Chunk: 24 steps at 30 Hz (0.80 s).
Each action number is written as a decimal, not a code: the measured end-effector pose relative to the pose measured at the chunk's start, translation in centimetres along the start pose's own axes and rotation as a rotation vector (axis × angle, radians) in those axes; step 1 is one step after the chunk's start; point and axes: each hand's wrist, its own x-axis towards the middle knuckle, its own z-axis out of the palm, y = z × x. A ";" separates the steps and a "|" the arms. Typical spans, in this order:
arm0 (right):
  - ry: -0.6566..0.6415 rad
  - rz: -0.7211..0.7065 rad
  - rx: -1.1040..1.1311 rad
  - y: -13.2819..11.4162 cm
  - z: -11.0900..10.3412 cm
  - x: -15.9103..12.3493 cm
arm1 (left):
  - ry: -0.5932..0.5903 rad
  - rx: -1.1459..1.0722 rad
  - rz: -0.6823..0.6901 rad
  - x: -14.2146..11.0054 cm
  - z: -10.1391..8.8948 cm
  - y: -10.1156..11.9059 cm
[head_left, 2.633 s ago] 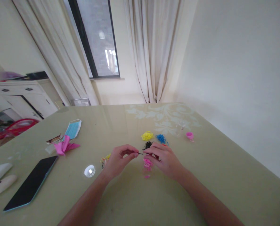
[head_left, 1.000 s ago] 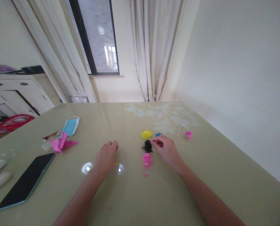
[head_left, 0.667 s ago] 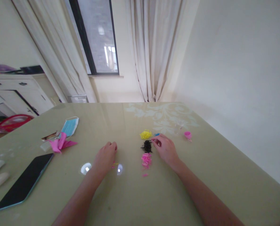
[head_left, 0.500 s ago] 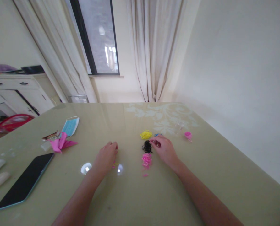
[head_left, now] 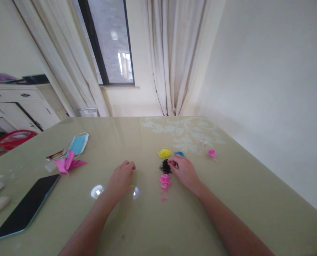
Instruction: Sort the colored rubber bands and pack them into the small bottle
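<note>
My right hand (head_left: 184,171) is at the right edge of a pile of black pieces (head_left: 164,166), thumb and fingertips pinched; anything between them is too small to see. The pieces look like tiny rubber bands. Behind the black pile lies a yellow pile (head_left: 164,153), and a blue pile (head_left: 179,154) sits just beyond my right hand. Nearer to me is a pink pile (head_left: 165,181), with a small pink bit (head_left: 164,199) apart from it. My left hand (head_left: 122,177) rests over the table with its fingers curled together, their contents hidden. Small yellow and pink bits (head_left: 131,186) lie beside it.
On the left are a black-screened phone (head_left: 27,206), a pink folded-paper shape (head_left: 69,163) and a blue face mask (head_left: 78,144). A pink cup-shaped piece (head_left: 212,153) and a clear container (head_left: 202,144) stand at the right. A wall borders the table's right side.
My right hand has drawn slightly toward me along the black pile, uncovering more of the blue pile. My left hand has shifted only slightly.
</note>
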 end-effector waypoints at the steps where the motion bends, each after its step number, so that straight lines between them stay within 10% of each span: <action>1: -0.003 0.007 -0.005 0.0 0.1 0.0 | -0.005 0.010 0.000 0.0 0.0 0.1; 11: -0.001 0.024 0.009 -0.7 -0.2 -0.1 | 0.151 -0.015 0.035 -0.8 -1.1 1.8; 17: 0.104 -0.079 0.108 -2.1 -0.6 -0.8 | 0.299 -0.604 0.144 -0.5 -1.2 2.7; 24: 0.092 -0.213 0.170 -4.4 -0.2 -2.1 | 0.057 -1.321 0.049 -1.5 -1.0 4.8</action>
